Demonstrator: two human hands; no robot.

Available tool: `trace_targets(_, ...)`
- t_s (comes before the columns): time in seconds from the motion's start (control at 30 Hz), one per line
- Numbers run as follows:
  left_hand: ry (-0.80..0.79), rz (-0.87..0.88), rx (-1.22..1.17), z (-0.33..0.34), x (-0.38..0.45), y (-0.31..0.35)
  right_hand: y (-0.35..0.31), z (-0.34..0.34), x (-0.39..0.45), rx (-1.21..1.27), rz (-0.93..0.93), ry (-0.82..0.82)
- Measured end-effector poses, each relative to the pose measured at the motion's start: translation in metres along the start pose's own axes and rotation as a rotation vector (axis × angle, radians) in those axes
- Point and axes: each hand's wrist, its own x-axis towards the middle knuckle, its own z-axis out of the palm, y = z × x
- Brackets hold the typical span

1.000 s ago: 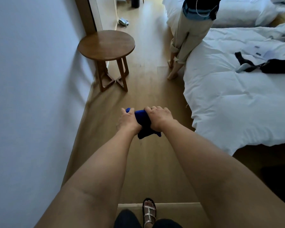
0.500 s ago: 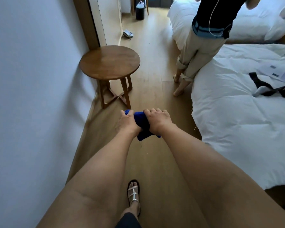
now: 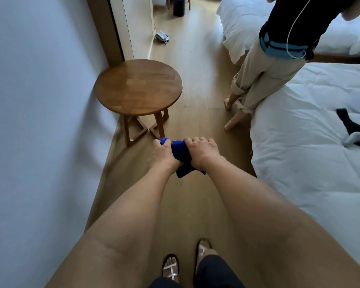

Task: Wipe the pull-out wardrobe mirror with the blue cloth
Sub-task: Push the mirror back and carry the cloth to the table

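A bunched blue cloth [image 3: 181, 155] hangs between my two hands out in front of me, above the wooden floor. My left hand [image 3: 163, 155] grips its left end with curled fingers. My right hand [image 3: 202, 151] grips its right end, knuckles up. A corner of the cloth droops below my wrists. The wardrobe [image 3: 123, 28] with pale doors and a dark wooden frame stands ahead on the left past the wall; no mirror shows in this view.
A round wooden side table [image 3: 138, 88] stands close ahead on the left against the white wall [image 3: 40, 121]. A white bed [image 3: 310, 152] fills the right side. Another person [image 3: 264, 75] stands barefoot beside it. A dark bin [image 3: 178, 6] stands far down the floor.
I have walked forward: the table, the bed and the standing person are nearer and lower in view. Both hands keep the same hold on the cloth.
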Motion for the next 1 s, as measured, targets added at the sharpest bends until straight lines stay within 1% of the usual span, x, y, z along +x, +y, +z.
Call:
trace_targets(0.23,-0.013,-0.046,-0.002,-0.008,0.092,0.033,0.039,-0.02,0.095,-0.004,-0.037,-0.011)
trace_targets(0.43,0.047,-0.097,-0.009,-0.02,0.187,0.077,0.09,-0.048,0.198,-0.059,-0.111,0.018)
trace_targets(0.67,0.056,-0.148,-0.027,-0.024,0.285,0.125,0.143,-0.072,0.299,-0.103,-0.197,-0.008)
trace_targets(0.83,0.064,-0.21,-0.045,-0.024,0.334,0.135,0.16,-0.081,0.352,-0.112,-0.258,-0.031)
trace_targets(1.0,0.091,-0.284,-0.06,-0.032,0.377,0.125,0.153,-0.082,0.408,-0.154,-0.35,-0.029)
